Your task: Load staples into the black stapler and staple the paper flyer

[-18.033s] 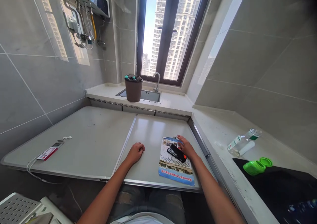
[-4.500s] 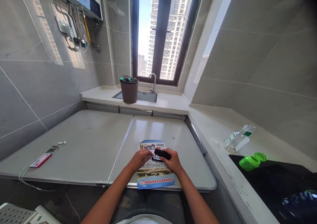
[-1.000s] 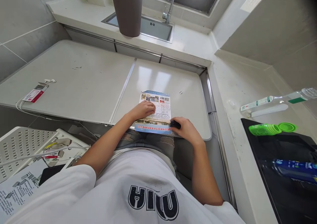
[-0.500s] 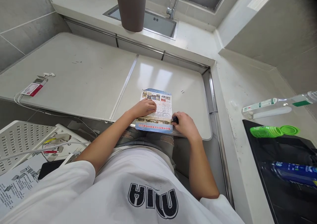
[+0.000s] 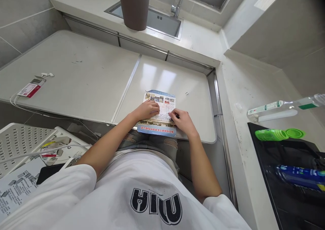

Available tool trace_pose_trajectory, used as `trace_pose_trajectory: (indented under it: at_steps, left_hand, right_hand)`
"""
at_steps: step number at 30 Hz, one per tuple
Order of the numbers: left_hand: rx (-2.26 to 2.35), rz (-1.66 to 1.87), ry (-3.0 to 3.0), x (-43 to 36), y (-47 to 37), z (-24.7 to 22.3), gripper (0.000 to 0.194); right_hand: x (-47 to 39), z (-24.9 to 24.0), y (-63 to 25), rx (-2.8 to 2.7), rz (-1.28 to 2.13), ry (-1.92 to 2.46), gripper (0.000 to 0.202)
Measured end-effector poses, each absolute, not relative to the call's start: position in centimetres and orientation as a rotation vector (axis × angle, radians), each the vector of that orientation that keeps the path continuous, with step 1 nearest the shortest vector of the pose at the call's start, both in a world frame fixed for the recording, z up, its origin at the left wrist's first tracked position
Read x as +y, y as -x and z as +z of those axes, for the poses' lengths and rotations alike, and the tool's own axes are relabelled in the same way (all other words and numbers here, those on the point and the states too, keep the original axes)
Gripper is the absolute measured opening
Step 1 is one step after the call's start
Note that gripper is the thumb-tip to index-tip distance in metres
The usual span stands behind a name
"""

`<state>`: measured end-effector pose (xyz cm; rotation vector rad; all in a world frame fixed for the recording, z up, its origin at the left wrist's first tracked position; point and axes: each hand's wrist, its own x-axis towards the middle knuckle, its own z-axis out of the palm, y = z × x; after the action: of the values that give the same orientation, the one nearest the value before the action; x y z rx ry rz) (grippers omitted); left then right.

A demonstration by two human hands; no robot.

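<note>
A printed flyer [image 5: 156,130], with blue bands, small photos and rows of text, lies near the front edge of the white table and slightly overhangs it. My left hand [image 5: 148,110] rests on its left part, fingers bent and laid on the paper, holding nothing visible. On the flyer's right side is my right hand [image 5: 181,121], its fingers closed around a small black object [image 5: 177,116]. Most of that object is hidden by the fingers, so its kind cannot be made out. Two tiny slivers [image 5: 187,93] lie on the table beyond the right hand.
A red-and-white box [image 5: 31,88] with a white cable sits at the table's left. Beyond the far edge are a sink [image 5: 165,23] and a tall brown cylinder [image 5: 134,8]. Bottles, including a blue one [image 5: 299,176], and an open green container [image 5: 271,134] lie at right.
My right hand has moved left and slightly up, from the flyer's right edge onto its printed face, still with the black object. My left hand has stayed nearly in place.
</note>
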<state>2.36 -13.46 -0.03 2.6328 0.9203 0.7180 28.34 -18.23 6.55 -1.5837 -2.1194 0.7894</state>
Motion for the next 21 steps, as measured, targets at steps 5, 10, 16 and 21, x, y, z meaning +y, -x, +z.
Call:
trace_pose_trajectory:
  at_steps: [5,10,16,21]
  left_hand:
    - [0.929,0.712,-2.635,-13.5,-2.4,0.0,0.021]
    - [0.927,0.738,-2.614,-13.4,-2.4,-0.3,0.018]
    - [0.955,0.679,-2.672,-13.5,-2.4,-0.2,0.021]
    - [0.98,0.667,-2.69,-13.7,-2.4,-0.1,0.022]
  right_hand:
    - [-17.6,5.8,-25.5,-1.936,0.6,2.011,0.07]
    - [-16.6,6.0,-24.4,-1.916,0.574,2.113,0.076]
    - [-15.8,6.5,-24.1,-2.089,0.511,2.145,0.072]
    - [-15.5,6.6,-23.8,-2.186,0.519,2.177,0.068]
